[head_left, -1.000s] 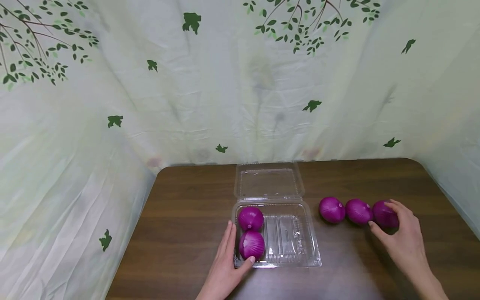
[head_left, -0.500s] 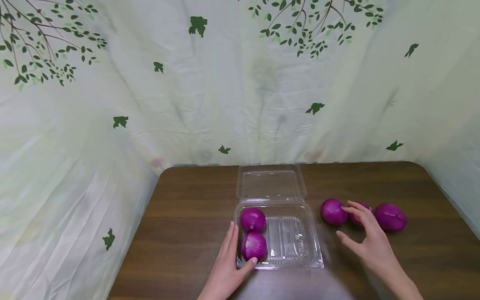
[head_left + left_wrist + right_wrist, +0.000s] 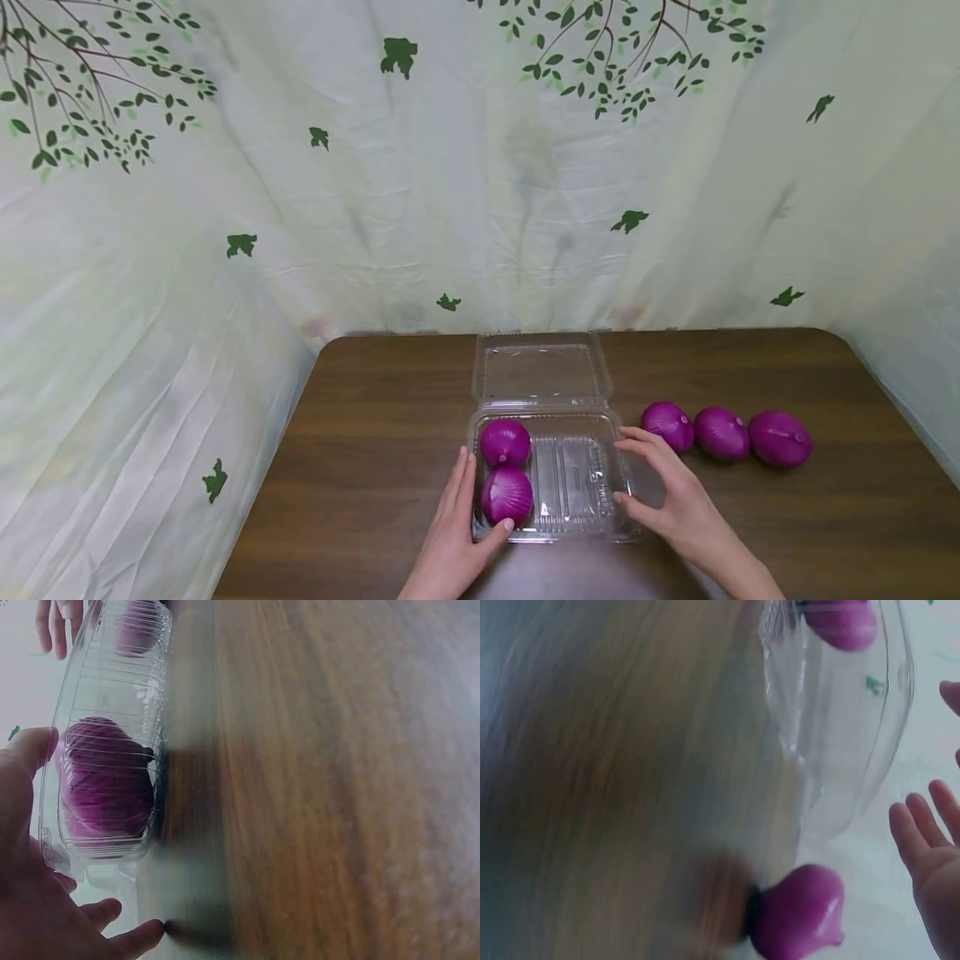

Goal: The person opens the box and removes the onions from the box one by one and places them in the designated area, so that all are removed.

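A clear plastic clamshell container (image 3: pixel 573 487) lies with its lid folded back. Two purple onions (image 3: pixel 507 495) sit one behind the other along its left side. My left hand (image 3: pixel 459 542) rests against the front left corner, fingers straight along the side wall and thumb at the front rim; the left wrist view shows the thumb (image 3: pixel 39 746) touching the rim. My right hand (image 3: pixel 678 500) is over the container's right edge, fingers and thumb spread, holding nothing. Whether its fingertips touch the rim I cannot tell. In the right wrist view the right hand (image 3: pixel 937 877) also looks spread.
To the container's right, three more purple onions (image 3: pixel 722 434) stand in a row on the brown wooden table (image 3: pixel 375 433). The open lid (image 3: pixel 542 372) reaches close to the table's back edge. A white leaf-print curtain (image 3: pixel 480 167) hangs behind and at both sides.
My right hand has moved left from the rightmost onion, past the row, to the container's right edge. The rightmost onion has shifted slightly. My left hand stays at its corner.
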Tool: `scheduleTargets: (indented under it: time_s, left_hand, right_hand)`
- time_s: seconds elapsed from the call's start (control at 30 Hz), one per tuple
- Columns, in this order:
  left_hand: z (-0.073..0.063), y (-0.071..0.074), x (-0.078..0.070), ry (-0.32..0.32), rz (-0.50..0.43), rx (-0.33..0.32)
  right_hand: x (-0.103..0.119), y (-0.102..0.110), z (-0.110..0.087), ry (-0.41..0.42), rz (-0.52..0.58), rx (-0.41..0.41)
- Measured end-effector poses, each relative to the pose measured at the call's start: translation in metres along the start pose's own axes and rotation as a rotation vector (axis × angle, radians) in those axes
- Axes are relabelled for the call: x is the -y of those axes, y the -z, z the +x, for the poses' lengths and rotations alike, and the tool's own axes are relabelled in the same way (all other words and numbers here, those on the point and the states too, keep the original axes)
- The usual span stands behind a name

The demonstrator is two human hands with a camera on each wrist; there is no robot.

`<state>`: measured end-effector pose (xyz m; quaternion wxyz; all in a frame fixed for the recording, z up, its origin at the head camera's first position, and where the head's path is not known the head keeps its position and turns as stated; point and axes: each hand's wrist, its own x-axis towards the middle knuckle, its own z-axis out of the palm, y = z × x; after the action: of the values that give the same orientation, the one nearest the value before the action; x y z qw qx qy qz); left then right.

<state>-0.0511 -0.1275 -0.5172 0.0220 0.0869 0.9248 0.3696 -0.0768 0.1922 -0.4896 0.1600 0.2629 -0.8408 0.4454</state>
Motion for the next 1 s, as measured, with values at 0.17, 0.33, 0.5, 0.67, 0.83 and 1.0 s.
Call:
scheduleTargets:
  time_s: [0.17,0.33,0.5,0.67,0.83,1.0]
  left_hand:
    - [0.000,0.001,0.000,0.003,-0.009,0.007]
    - [0.000,0.001,0.001,0.000,-0.006,0.007]
    - [0.000,0.002,0.001,-0.009,-0.001,0.005]
    - [0.001,0.004,0.000,0.001,-0.002,0.020]
    - [0.001,0.004,0.002,-0.014,0.002,0.017]
    - [0.000,0.002,0.004,-0.037,0.007,0.009]
  right_hand:
    - [0.012,-0.013,0.003,0.009,0.038,0.033]
    - [0.019,-0.031,0.004,-0.036,0.065,0.061]
    - [0.031,-0.047,0.008,-0.057,0.094,0.084]
    - [0.041,-0.058,0.014,-0.111,0.162,0.155]
    - [0.044,-0.072,0.020,-0.178,0.200,0.225]
    - [0.043,-0.084,0.022,-0.221,0.219,0.274]
